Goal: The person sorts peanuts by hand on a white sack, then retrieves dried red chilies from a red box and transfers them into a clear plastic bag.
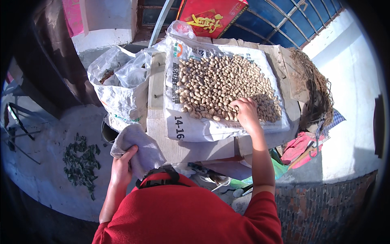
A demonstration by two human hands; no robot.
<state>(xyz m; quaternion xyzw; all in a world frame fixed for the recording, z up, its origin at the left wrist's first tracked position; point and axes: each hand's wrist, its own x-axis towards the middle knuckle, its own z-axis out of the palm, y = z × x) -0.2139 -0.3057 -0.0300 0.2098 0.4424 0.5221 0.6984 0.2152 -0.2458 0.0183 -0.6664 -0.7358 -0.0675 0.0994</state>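
Observation:
Unshelled peanuts [222, 82] lie spread over a flattened white woven sack [207, 129] that bears printed writing. My right hand [246, 110] reaches down onto the front part of the peanuts, its fingertips among them. Whether it grips a peanut is hidden by the fingers. At the lower left, my left hand [124, 161] holds a folded greyish-purple cloth [138, 149], thumb on top, near the table's front left corner.
Cardboard [195, 151] covers the table under the sack. An upright white woven bag [122, 94] stands left, a red box [210, 18] behind. Dry roots or fibre [317, 88] hang at the right edge. Green leaves [80, 164] lie on the floor. Pink cloth [300, 146] lies lower right.

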